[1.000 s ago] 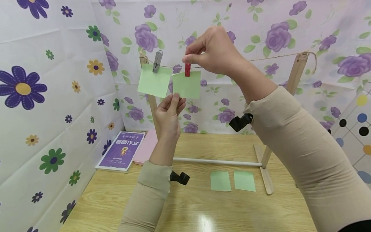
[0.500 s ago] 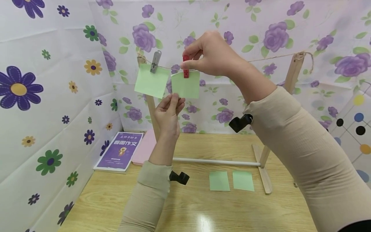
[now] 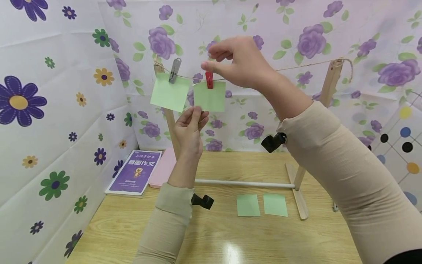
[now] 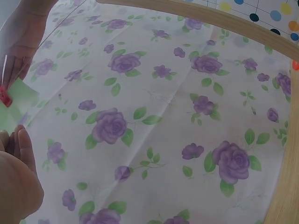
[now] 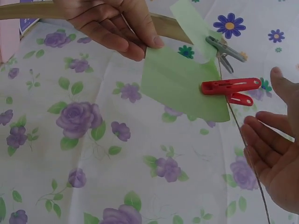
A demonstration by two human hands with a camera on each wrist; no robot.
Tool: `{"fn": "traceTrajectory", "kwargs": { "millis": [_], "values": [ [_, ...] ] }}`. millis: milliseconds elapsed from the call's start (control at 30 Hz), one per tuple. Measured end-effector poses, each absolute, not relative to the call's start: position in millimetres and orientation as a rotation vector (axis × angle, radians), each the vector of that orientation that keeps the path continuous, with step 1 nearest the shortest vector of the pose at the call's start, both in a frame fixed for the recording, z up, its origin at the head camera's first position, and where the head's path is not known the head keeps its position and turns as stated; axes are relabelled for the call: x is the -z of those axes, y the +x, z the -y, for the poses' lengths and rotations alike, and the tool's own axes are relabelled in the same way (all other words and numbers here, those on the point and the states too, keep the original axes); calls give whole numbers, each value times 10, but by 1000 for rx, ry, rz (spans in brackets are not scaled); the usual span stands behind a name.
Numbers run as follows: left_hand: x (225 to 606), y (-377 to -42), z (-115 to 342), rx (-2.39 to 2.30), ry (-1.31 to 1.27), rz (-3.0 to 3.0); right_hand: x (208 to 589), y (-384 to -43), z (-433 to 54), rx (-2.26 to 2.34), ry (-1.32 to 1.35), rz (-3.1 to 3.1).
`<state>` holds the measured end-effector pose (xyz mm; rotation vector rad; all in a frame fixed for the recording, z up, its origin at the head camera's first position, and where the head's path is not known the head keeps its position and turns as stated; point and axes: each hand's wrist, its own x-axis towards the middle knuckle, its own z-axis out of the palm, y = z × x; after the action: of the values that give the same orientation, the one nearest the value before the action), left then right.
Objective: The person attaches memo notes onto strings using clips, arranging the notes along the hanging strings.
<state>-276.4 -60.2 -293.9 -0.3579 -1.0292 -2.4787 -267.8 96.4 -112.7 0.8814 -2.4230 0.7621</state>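
A green sticky note (image 3: 211,98) hangs from the twine, clamped at its top edge by a red clothespin (image 5: 231,87). My left hand (image 3: 190,128) pinches the note's lower left corner between thumb and fingers. Just above the red clothespin, my right hand (image 3: 240,62) has its thumb and fingers spread apart; in the right wrist view a gap shows between them and the clothespin's handles. To the left, a second green note (image 3: 169,93) hangs under a grey clothespin (image 3: 175,70).
The twine (image 3: 303,66) runs between two wooden posts (image 3: 330,84) joined low down by a white rod (image 3: 245,183). Two more green notes (image 3: 248,205) lie on the table (image 3: 263,242). A purple book (image 3: 134,172) and a pink case (image 3: 163,168) lie at the back left.
My right thumb and fingers have parted and let go of the red clothespin, which stays on the twine and note. My left hand keeps its pinch on the note's corner.
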Motion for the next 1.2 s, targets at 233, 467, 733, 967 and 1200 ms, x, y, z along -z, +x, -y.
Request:
{"fn": "traceTrajectory", "kwargs": {
  "millis": [233,467,733,967,1200],
  "values": [
    [2961,-2756,618,2467,-348,1073,1225,-2687,-985,-637,959,1948],
    [2984,-2726,651,2455,-364,1142,1362,-2652,-1076,-568,1019,1686],
    [3057,-2685,700,2451,-304,1209,1654,-2588,-1180,-614,974,1495],
    [3158,-2677,755,2425,-235,1265,1958,-2514,-1262,-714,902,1394],
    [3321,-2637,850,2415,-146,1304,2293,-2478,-1395,-792,852,1436]
  ]
}}
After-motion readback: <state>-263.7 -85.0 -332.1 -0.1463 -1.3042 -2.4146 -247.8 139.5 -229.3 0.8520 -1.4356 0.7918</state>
